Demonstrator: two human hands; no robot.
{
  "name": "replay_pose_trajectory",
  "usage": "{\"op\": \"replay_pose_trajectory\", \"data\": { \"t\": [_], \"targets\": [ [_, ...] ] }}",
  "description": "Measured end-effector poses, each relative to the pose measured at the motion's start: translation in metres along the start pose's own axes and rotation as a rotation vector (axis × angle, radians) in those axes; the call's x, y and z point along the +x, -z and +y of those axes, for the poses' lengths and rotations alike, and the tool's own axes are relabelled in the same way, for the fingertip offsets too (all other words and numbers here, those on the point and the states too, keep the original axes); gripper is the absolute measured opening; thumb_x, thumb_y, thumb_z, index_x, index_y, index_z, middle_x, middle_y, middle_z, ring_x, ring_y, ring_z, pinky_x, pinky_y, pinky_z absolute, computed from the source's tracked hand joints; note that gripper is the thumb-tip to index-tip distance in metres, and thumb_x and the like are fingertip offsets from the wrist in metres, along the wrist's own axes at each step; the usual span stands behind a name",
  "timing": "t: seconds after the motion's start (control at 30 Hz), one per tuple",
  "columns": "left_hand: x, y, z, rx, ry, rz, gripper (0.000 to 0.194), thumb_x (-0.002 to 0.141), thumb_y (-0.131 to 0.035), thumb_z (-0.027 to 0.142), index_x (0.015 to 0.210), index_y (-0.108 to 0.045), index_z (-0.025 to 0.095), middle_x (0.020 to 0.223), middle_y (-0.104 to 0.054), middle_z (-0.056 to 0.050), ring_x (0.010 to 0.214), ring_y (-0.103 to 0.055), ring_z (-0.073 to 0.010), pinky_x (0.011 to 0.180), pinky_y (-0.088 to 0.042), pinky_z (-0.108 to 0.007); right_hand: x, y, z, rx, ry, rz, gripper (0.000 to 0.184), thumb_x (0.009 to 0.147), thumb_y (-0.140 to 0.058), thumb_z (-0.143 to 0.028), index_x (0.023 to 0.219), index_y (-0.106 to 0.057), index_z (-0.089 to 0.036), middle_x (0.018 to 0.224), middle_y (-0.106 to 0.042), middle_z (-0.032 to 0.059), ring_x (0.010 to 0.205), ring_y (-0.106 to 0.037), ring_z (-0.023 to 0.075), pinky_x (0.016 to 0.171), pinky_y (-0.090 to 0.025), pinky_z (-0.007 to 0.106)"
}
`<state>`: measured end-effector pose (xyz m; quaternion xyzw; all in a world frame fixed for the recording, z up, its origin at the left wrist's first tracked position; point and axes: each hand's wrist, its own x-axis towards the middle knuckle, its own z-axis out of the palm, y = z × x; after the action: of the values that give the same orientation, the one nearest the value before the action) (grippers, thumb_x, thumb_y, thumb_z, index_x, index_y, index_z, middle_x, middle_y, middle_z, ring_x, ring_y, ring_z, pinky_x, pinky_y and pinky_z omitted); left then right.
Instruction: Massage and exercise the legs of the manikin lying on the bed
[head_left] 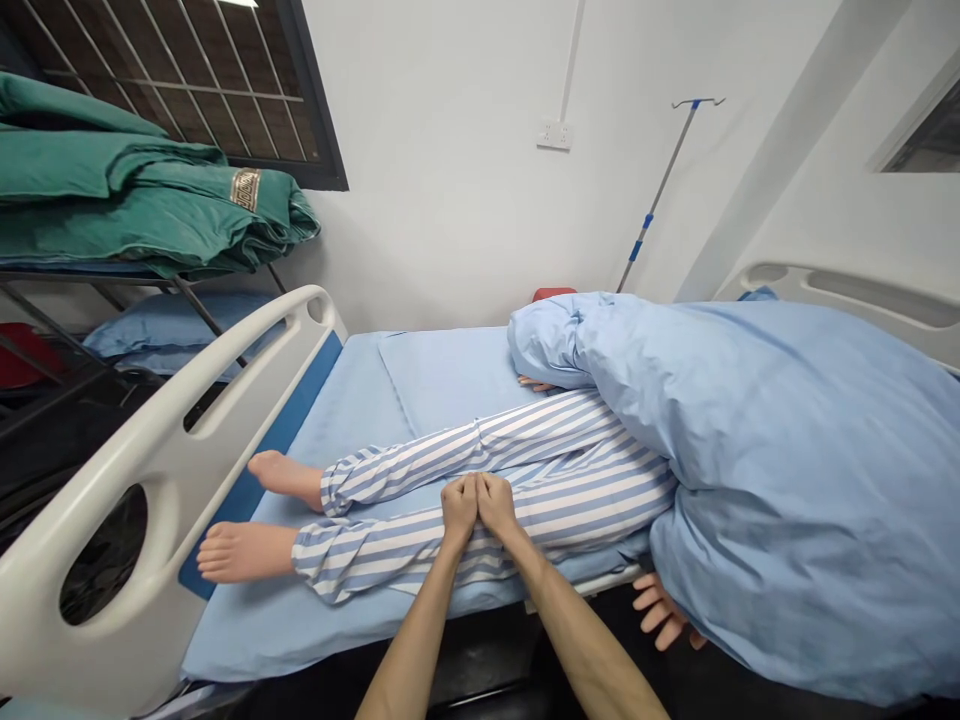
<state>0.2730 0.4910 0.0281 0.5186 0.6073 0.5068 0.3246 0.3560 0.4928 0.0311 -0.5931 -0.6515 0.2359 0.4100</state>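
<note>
My left hand (pixel 459 508) and my right hand (pixel 495 502) are both closed into fists, pressed side by side with their backs up. They are over the nearer leg of a life-size care manikin, around its knee. Nothing shows in either fist; whether they rest on the cloth or hover just above it, I cannot tell. The manikin wears blue-and-white striped trousers (pixel 585 500), and its bare feet (pixel 247 553) point left. A bunched light blue quilt (pixel 787 440) covers its upper body. One manikin hand (pixel 667 612) hangs out below the quilt over the bed's near side.
The bed has a blue sheet (pixel 450 370), a cream footboard (pixel 172 450) at left and a headboard (pixel 855 290) at right. An IV pole (pixel 660 190) stands behind. Folded green bedding (pixel 150 200) lies on a rack at left. A wall socket (pixel 555 134) is above.
</note>
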Motion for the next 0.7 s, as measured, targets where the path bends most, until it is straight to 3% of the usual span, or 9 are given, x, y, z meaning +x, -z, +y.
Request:
{"op": "replay_pose_trajectory", "data": {
  "t": [0.13, 0.23, 0.4, 0.6, 0.7],
  "targets": [
    [-0.001, -0.002, 0.003, 0.070, -0.018, -0.012, 0.039, 0.077, -0.036, 0.044, 0.048, -0.026, 0.021, 0.047, -0.028, 0.002, 0.050, -0.031, -0.0102, 0.053, -0.024, -0.027, 0.012, 0.033, -0.010, 0.040, 0.087, 0.042, 0.048, 0.097, -0.030, -0.039, 0.055, -0.040, -0.019, 0.051, -0.043, -0.0018, 0.052, -0.040, 0.0105, 0.055, -0.023, 0.024],
    [-0.004, -0.003, 0.002, 0.108, -0.038, 0.001, 0.040, 0.078, -0.035, 0.044, 0.048, -0.024, 0.021, 0.047, -0.025, 0.003, 0.050, -0.029, -0.0096, 0.053, -0.022, -0.027, 0.009, 0.045, 0.000, -0.074, 0.087, 0.010, 0.047, 0.097, -0.031, -0.037, 0.055, -0.043, -0.018, 0.051, -0.045, -0.0013, 0.052, -0.041, 0.0105, 0.056, -0.023, 0.024],
    [-0.004, -0.006, 0.007, 0.075, -0.008, 0.026, 0.038, 0.075, -0.041, 0.041, 0.048, -0.023, 0.020, 0.048, -0.021, 0.004, 0.050, -0.025, -0.0087, 0.052, -0.021, -0.025, -0.001, 0.037, 0.026, -0.259, 0.012, -0.071, 0.042, 0.096, -0.035, -0.028, 0.059, -0.052, -0.018, 0.059, -0.058, 0.0022, 0.056, -0.048, 0.0117, 0.057, -0.021, 0.025],
    [-0.005, -0.026, 0.036, -0.124, -0.032, 0.117, 0.041, 0.076, -0.044, 0.043, 0.050, -0.020, 0.021, 0.049, -0.018, 0.005, 0.050, -0.021, -0.0081, 0.049, -0.020, -0.024, 0.005, 0.037, 0.032, -0.104, -0.029, 0.011, 0.049, 0.097, -0.028, -0.037, 0.056, -0.048, -0.018, 0.056, -0.056, 0.0020, 0.055, -0.047, 0.0114, 0.057, -0.025, 0.025],
    [-0.011, -0.039, 0.033, -0.076, -0.056, 0.134, 0.041, 0.078, -0.042, 0.040, 0.049, -0.021, 0.021, 0.047, -0.020, 0.004, 0.049, -0.022, -0.0083, 0.050, -0.021, -0.025, 0.004, 0.040, 0.034, 0.004, -0.031, 0.065, 0.052, 0.096, -0.026, -0.042, 0.052, -0.044, -0.019, 0.053, -0.053, 0.0030, 0.053, -0.045, 0.0123, 0.055, -0.025, 0.027]
  ]
}}
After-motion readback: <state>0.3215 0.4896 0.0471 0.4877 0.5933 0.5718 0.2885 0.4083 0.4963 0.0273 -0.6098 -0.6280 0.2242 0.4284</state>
